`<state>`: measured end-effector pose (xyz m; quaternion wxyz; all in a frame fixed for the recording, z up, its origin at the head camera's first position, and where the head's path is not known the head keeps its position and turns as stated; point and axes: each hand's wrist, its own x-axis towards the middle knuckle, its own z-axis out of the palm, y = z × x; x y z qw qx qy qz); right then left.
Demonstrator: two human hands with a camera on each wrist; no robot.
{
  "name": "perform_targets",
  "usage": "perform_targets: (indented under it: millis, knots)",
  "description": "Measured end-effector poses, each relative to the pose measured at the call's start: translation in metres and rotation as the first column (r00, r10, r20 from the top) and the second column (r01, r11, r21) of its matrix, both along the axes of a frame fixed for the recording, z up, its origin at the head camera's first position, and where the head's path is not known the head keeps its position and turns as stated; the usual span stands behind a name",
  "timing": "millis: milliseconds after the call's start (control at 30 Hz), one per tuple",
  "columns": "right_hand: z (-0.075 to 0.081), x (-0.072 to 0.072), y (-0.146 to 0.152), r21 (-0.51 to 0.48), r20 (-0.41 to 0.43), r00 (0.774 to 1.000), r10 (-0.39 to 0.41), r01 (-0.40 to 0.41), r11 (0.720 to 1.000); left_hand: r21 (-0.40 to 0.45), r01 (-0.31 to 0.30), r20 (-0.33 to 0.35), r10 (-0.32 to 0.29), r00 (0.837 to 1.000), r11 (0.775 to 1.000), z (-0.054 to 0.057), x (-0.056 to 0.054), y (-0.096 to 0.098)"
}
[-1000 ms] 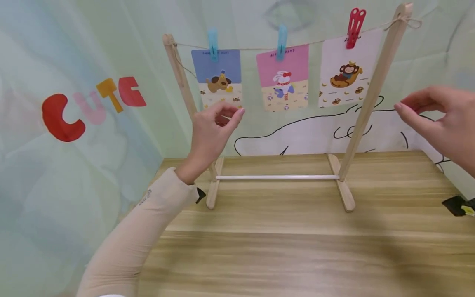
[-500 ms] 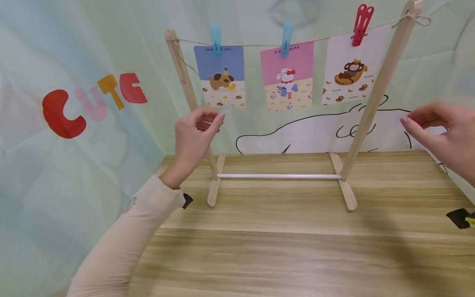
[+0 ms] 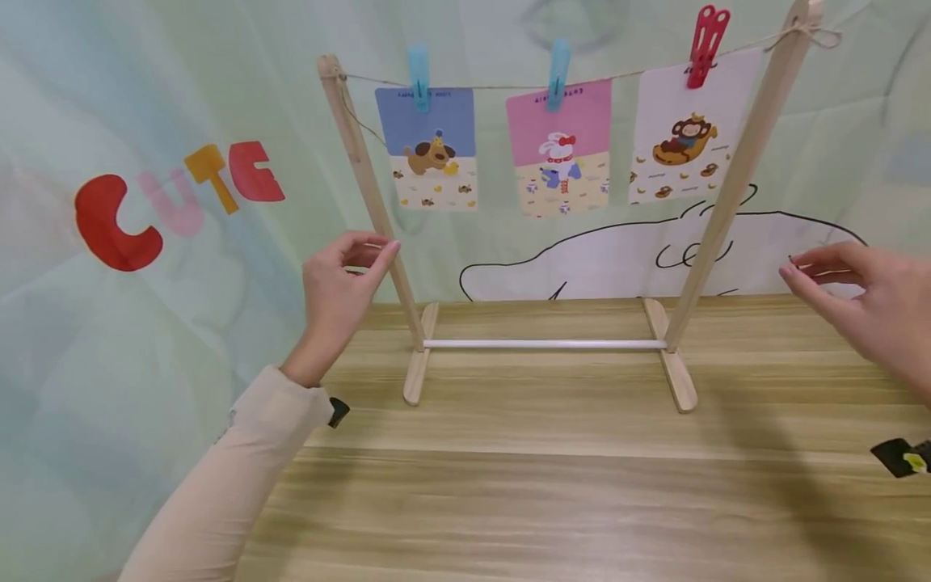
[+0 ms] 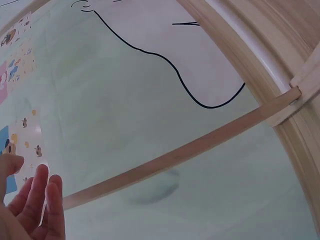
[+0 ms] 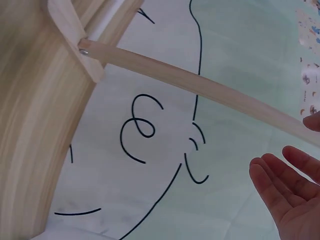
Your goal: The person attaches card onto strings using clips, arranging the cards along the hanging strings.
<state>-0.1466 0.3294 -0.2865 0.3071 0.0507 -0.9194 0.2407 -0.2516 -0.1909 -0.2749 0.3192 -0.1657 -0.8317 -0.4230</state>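
My left hand [image 3: 342,295] is loosely curved and holds nothing, its fingertips overlapping the left post [image 3: 374,194] of a wooden stand in the head view. Out to the right of the stand, my right hand [image 3: 865,303] hovers with relaxed fingers, also holding nothing. Three cards hang from a string between the posts. A blue clothespin [image 3: 419,78] grips the puppy card [image 3: 429,149], another blue clothespin [image 3: 558,75] the pink rabbit card [image 3: 560,149]. The monkey card [image 3: 687,129] hangs at the right under a red clothespin [image 3: 707,46].
A white rod [image 3: 545,344] joins the stand's two feet on the wood-grain table [image 3: 553,501]. Behind it hangs a pale green curtain [image 3: 349,32] with a line drawing. Colourful letters spelling CUTE [image 3: 120,222] are on the left side.
My left hand has drawn left and down, away from the puppy card. The right hand has sunk lower. The cards and clothespins stay in place on the string; the view shifts slightly.
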Motion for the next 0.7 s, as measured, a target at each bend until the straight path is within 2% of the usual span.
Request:
perform_targets:
  millis: [300,367,533,700]
  knots:
    - [-0.017,0.004,0.01,-0.016,0.028,0.999,-0.029,0.03,0.999,0.0,-0.044,0.045,0.044,0.998,0.999,-0.011,0.002,-0.017]
    - [-0.021,0.005,0.011,-0.015,0.042,0.998,-0.042,0.043,0.999,-0.013,-0.04,0.054,0.041,0.998,0.999,-0.015,0.002,-0.02]
    - [-0.029,0.009,0.014,0.064,0.056,0.996,-0.066,0.062,0.996,-0.051,-0.01,0.096,0.015,0.995,0.999,-0.026,0.002,-0.03]
    - [-0.042,0.012,0.015,0.048,0.039,0.999,-0.026,0.025,0.999,-0.116,0.023,0.168,-0.004,0.986,0.993,-0.039,0.003,-0.044]
